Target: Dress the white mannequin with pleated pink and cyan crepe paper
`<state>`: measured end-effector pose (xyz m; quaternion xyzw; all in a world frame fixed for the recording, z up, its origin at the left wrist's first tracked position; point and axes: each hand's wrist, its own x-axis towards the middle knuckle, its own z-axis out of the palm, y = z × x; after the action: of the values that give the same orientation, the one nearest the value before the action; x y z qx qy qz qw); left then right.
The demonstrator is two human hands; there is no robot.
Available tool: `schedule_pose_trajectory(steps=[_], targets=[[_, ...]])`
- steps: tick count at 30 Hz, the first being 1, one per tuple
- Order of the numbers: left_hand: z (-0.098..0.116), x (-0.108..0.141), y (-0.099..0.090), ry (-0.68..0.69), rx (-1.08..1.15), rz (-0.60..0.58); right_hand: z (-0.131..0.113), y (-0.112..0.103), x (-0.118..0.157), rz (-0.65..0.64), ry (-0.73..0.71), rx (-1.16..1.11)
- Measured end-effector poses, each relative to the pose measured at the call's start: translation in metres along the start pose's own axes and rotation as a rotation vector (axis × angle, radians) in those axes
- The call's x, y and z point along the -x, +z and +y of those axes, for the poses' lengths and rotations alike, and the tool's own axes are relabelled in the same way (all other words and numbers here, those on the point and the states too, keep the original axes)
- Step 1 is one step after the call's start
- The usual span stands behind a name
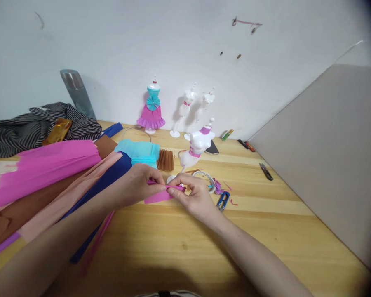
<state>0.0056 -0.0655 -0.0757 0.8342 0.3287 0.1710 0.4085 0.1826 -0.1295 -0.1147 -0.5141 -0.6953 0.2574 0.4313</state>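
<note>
Between my hands is a narrow folded strip of pink crepe paper. My left hand pinches its left part, and my right hand pinches it farther right with thumb and fingers. A flat pink piece shows below the strip; whether the two are joined I cannot tell. Just beyond my hands stands a small white mannequin with pink bands at its neck and waist. To the right of my right hand lie a roll of tape and blue thread snips.
Crepe paper sheets, among them a pink one, cover the table's left side. Near the wall stand a dressed mannequin, two bare ones and a bottle. Black scissors lie at the right, near a partition. Purple scraps lie by the tape.
</note>
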Motion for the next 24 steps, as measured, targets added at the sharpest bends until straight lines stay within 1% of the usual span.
schedule_pose_trajectory(steps=[7,11,16,19,22,24], targets=[[-0.002,-0.002,-0.005,-0.055,0.006,0.033,0.005,-0.009,-0.002,0.008,0.033,-0.039],[-0.004,-0.002,-0.006,-0.045,0.007,0.027,0.008,-0.010,-0.003,-0.031,0.076,-0.069],[-0.010,-0.005,-0.010,-0.008,0.021,0.000,0.012,-0.011,-0.003,-0.078,0.071,-0.074],[-0.013,-0.005,-0.011,0.027,0.002,-0.023,0.008,-0.012,-0.002,-0.098,0.036,-0.044],[-0.014,-0.004,-0.008,0.049,-0.038,-0.041,0.001,-0.011,-0.001,-0.068,-0.066,0.027],[-0.015,-0.004,-0.005,0.066,-0.064,-0.055,-0.002,-0.008,0.000,-0.057,-0.107,0.086]])
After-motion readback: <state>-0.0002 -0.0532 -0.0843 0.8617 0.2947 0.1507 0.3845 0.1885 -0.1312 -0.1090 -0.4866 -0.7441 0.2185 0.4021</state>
